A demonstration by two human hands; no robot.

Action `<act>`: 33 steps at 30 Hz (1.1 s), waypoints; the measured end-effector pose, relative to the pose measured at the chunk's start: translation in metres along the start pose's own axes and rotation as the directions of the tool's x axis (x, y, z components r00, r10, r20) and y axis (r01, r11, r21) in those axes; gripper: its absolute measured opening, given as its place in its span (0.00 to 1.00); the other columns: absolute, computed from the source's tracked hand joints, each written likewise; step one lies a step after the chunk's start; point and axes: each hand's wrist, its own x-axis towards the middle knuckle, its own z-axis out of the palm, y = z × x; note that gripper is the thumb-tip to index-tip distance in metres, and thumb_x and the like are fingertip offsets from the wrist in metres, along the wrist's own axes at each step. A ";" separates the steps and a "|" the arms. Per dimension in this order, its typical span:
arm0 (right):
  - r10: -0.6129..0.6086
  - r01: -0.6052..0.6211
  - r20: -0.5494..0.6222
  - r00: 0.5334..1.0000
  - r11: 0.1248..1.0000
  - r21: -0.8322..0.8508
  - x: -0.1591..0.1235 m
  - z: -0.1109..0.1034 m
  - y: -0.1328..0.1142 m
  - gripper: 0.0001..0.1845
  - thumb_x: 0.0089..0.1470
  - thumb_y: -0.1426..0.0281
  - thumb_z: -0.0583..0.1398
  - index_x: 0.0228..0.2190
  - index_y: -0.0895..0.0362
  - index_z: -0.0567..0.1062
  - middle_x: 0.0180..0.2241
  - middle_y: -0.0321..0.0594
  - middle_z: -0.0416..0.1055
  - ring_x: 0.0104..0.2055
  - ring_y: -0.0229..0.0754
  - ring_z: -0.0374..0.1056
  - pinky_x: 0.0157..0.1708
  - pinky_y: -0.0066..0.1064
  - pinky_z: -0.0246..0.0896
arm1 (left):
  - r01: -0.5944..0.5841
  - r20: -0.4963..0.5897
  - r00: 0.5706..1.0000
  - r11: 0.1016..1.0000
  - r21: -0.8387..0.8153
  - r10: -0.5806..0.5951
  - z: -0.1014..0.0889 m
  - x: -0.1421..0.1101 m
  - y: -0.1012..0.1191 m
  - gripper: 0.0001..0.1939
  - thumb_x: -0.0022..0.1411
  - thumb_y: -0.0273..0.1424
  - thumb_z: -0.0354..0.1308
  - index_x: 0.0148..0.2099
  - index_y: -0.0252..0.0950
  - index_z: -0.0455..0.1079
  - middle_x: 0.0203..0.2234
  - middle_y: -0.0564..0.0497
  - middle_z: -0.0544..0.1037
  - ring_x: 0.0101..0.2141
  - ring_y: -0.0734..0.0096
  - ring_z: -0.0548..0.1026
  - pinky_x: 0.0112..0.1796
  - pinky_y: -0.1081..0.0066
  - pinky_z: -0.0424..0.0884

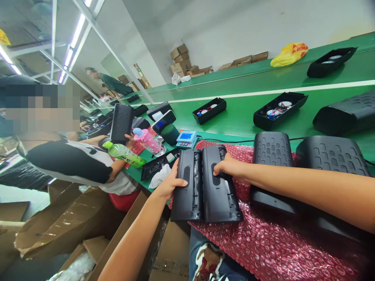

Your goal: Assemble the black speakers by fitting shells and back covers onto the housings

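Two black speaker housings stand side by side in front of me, at the edge of the red bubble wrap (272, 238). My left hand (168, 185) is closed around the outer side of the left speaker housing (186, 205), its thumb beside the oval button panel. On the right speaker housing (221, 205), my right hand (230, 167) grips the upper edge and its thumb presses on the button panel, where a tiny blue light shows. Just right of it, partly behind my forearm, are two more black speakers with textured grilles (272, 148) (332, 154).
Open speaker shells with wiring (209, 112) (279, 111) lie on the green conveyor (240, 117). A small blue meter (186, 139), a green bottle (124, 155) and a pink bottle (150, 142) stand left. A co-worker (70, 160) sits there, beside cardboard boxes (70, 218).
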 end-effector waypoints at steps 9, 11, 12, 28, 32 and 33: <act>-0.009 0.012 0.038 0.999 0.996 -0.084 -0.006 -0.002 -0.006 0.43 0.32 0.77 0.65 0.51 0.62 0.53 0.33 0.42 0.68 0.31 0.45 0.68 0.24 0.31 0.66 | 0.006 0.001 1.000 0.999 -0.035 -0.006 0.002 -0.004 0.002 0.60 0.36 0.26 0.64 0.69 0.48 0.36 0.58 0.48 0.64 0.48 0.55 0.71 0.39 0.69 0.72; -0.016 0.019 0.028 0.999 0.994 -0.107 -0.007 -0.002 -0.007 0.43 0.32 0.77 0.66 0.50 0.63 0.55 0.34 0.42 0.68 0.31 0.45 0.68 0.24 0.30 0.65 | 0.002 -0.004 1.000 1.000 -0.029 -0.002 0.004 -0.005 0.004 0.60 0.37 0.26 0.64 0.69 0.48 0.37 0.58 0.48 0.64 0.48 0.55 0.71 0.39 0.69 0.71; -0.018 0.020 0.024 1.000 0.993 -0.116 -0.007 -0.002 -0.007 0.42 0.32 0.76 0.66 0.50 0.62 0.56 0.34 0.42 0.68 0.32 0.44 0.68 0.25 0.30 0.65 | 0.004 -0.004 1.000 1.000 -0.025 -0.004 0.005 -0.005 0.004 0.60 0.37 0.26 0.64 0.69 0.48 0.37 0.58 0.48 0.64 0.48 0.55 0.71 0.39 0.69 0.71; -0.021 0.022 0.003 1.000 0.991 -0.130 -0.009 -0.001 -0.006 0.46 0.30 0.75 0.68 0.52 0.59 0.56 0.35 0.41 0.69 0.33 0.44 0.68 0.28 0.32 0.66 | 0.008 0.023 1.000 1.000 -0.009 -0.008 0.004 -0.004 0.005 0.62 0.35 0.26 0.64 0.69 0.50 0.34 0.58 0.49 0.64 0.47 0.58 0.72 0.38 0.71 0.71; -0.011 0.010 -0.008 1.000 0.992 -0.122 -0.011 -0.001 -0.004 0.51 0.28 0.74 0.68 0.54 0.59 0.53 0.37 0.42 0.68 0.35 0.46 0.69 0.29 0.33 0.67 | 0.007 -0.002 1.000 1.000 -0.002 -0.007 0.001 -0.003 0.002 0.62 0.35 0.27 0.64 0.69 0.49 0.34 0.59 0.50 0.62 0.48 0.57 0.70 0.39 0.71 0.71; -0.010 0.009 -0.011 1.000 0.992 -0.123 -0.011 -0.001 -0.004 0.53 0.26 0.75 0.69 0.55 0.58 0.52 0.37 0.42 0.68 0.35 0.46 0.69 0.29 0.33 0.67 | 0.007 -0.009 1.000 1.000 -0.009 -0.007 0.001 -0.003 0.001 0.62 0.35 0.27 0.64 0.69 0.48 0.34 0.59 0.49 0.62 0.49 0.56 0.70 0.38 0.71 0.71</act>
